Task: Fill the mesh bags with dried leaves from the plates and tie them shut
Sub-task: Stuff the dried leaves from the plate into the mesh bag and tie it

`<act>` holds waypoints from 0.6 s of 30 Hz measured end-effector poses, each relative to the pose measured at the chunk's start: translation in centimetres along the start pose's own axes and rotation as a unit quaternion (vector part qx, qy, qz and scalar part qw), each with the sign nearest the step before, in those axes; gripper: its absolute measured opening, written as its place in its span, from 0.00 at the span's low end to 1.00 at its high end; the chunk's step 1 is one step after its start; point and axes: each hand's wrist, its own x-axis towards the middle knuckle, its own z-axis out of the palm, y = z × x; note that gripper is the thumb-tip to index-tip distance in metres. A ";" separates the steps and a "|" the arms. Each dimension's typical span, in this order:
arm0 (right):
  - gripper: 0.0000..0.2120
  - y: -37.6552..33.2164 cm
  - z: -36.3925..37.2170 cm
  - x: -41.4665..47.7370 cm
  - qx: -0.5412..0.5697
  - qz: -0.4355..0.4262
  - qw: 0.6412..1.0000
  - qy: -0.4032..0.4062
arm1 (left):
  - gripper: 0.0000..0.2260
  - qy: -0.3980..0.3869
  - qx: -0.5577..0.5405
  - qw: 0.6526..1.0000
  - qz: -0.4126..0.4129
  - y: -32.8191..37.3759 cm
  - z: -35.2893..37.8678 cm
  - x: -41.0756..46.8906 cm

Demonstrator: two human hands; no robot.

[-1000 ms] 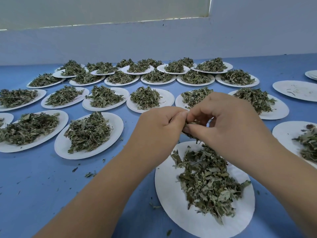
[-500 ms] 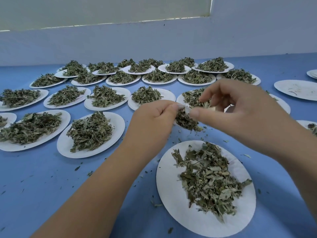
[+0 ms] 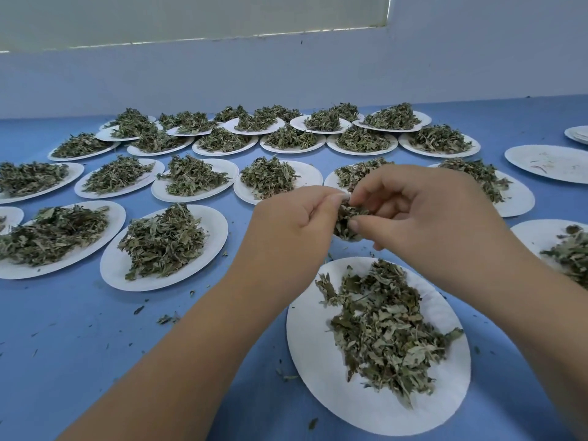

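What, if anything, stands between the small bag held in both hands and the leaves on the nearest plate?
Nothing visible does. The left hand and right hand pinch the bag in the air just past the far rim of the nearest plate. Only open air separates it from the leaf pile.

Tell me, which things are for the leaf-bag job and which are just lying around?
For the job: left hand, right hand, mesh bag pinched between them, nearest plate of dried leaves, other full plates.
Lying about: nearly bare plate, plate stack, leaf crumbs on blue table.
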 end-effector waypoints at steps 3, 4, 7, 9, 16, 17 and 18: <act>0.07 0.0 0.4 0.0 -0.023 -0.024 0.999 0.006 | 0.12 -0.013 -0.016 1.000 0.021 0.1 0.2 -0.1; 0.06 0.0 0.5 0.0 -0.032 -0.034 0.999 0.004 | 0.12 -0.013 -0.021 0.999 0.022 0.1 0.2 -0.1; 0.07 -0.1 0.8 0.0 -0.054 -0.063 0.997 0.004 | 0.12 -0.011 -0.039 0.999 0.012 0.0 0.2 -0.1; 0.06 -0.1 0.7 -0.1 -0.073 -0.077 0.994 0.005 | 0.12 -0.008 -0.046 0.999 0.001 0.0 0.3 0.0; 0.06 -0.3 -0.1 -0.3 -0.047 -0.094 0.994 0.002 | 0.13 0.013 -0.027 1.000 0.005 0.1 0.2 0.0; 0.06 -0.3 -0.1 -0.3 -0.058 -0.096 0.994 0.004 | 0.13 0.011 -0.028 1.000 0.008 0.1 0.2 0.0; 0.06 -0.3 0.0 -0.3 -0.072 -0.098 0.993 0.006 | 0.13 0.007 -0.032 0.999 0.011 0.2 0.2 -0.1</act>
